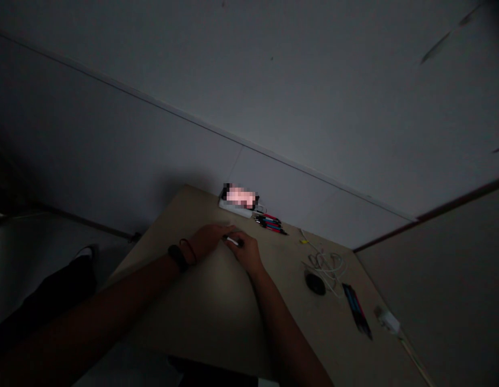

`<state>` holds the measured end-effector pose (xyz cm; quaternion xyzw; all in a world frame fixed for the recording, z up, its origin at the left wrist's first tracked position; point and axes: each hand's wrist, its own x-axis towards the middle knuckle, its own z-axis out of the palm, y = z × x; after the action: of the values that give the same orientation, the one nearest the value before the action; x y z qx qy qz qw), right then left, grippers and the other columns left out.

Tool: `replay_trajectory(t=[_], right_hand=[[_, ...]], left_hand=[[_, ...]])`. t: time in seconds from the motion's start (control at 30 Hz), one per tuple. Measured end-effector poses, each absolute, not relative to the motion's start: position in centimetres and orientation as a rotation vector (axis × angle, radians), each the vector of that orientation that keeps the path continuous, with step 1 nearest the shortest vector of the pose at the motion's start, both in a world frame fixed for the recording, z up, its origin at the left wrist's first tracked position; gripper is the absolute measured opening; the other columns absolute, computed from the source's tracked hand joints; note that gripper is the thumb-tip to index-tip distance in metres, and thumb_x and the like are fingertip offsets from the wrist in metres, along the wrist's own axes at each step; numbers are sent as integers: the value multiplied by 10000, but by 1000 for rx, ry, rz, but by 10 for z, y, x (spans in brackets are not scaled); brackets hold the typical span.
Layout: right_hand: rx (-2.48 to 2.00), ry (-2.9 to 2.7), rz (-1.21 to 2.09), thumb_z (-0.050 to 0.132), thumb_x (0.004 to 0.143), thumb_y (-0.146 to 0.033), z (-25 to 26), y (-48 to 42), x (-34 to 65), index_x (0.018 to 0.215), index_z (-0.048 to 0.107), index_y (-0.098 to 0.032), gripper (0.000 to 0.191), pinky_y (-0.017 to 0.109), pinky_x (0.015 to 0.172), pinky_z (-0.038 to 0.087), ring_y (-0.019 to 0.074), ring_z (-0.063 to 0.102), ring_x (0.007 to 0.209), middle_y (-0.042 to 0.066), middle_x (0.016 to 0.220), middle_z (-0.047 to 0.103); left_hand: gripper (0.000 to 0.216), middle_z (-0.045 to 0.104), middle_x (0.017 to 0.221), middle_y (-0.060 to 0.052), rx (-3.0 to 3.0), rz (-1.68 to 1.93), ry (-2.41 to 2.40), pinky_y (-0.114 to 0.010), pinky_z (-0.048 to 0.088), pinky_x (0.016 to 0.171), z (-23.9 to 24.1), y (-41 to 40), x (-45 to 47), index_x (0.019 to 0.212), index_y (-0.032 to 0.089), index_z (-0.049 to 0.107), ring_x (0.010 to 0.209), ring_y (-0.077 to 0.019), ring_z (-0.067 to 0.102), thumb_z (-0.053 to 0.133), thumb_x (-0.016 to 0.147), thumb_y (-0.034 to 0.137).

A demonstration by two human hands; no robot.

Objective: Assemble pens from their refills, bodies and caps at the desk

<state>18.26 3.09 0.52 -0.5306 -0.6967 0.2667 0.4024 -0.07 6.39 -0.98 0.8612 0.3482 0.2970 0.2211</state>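
Observation:
The light is dim. My right hand (248, 251) is closed around a short pen (234, 242) with a pale middle and dark ends, low over the table. At the pen's left end, the fingers of my left hand (207, 239) are pressed together on its tip, partly hidden from view. A dark band (178, 258) and a thin cord circle my left wrist. Just beyond my hands lies a group of several pens (270, 223) in red, blue and black.
A phone with a lit, blurred screen (240, 196) leans on a white block (235, 209) by the wall. Right on the table (289, 269) are a dark mouse (315, 282), a coiled white cable (328, 266), more pens (357, 312) and a white plug (389, 321).

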Motion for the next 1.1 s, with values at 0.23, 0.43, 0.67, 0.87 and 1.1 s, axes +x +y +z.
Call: replay_trajectory(t=[0.23, 0.43, 0.67, 0.87, 1.1], right_hand=[[-1341, -1824, 700, 675, 854, -370, 8, 28, 184, 831, 802, -245, 180, 315, 692, 534, 214, 705, 723, 43, 859, 793], [-1304, -1930, 645, 623, 907, -347, 11, 28, 185, 919, 807, -272, 199, 333, 779, 541, 227, 726, 829, 42, 942, 798], [-1324, -1978, 580, 656, 898, -331, 10, 28, 185, 915, 803, -269, 161, 350, 813, 542, 229, 706, 832, 54, 939, 781], [-1292, -1932, 555, 670, 882, -295, 10, 28, 184, 893, 800, -258, 136, 338, 821, 534, 225, 688, 868, 67, 914, 752], [-1335, -1897, 582, 637, 879, -315, 17, 25, 181, 845, 786, -245, 168, 310, 727, 506, 204, 658, 729, 38, 844, 765]], left_hand=[[498, 700, 1297, -110, 2359, 795, 969, -394, 510, 1039, -11, 63, 2, 1417, 197, 555, 1160, -222, 673, 445, 938, 117], [513, 666, 1358, -118, 2376, 787, 981, -396, 504, 1056, -8, 62, 2, 1430, 189, 543, 1210, -223, 654, 448, 932, 108], [513, 641, 1391, -136, 2379, 780, 965, -411, 490, 1079, -5, 59, 3, 1433, 155, 537, 1248, -232, 633, 437, 936, 76], [494, 646, 1380, -143, 2349, 813, 928, -381, 479, 1070, 0, 57, 5, 1399, 116, 570, 1220, -266, 640, 434, 930, 43], [488, 661, 1370, -110, 2385, 756, 963, -383, 494, 1069, -5, 60, 4, 1423, 181, 549, 1219, -214, 648, 431, 956, 106]])
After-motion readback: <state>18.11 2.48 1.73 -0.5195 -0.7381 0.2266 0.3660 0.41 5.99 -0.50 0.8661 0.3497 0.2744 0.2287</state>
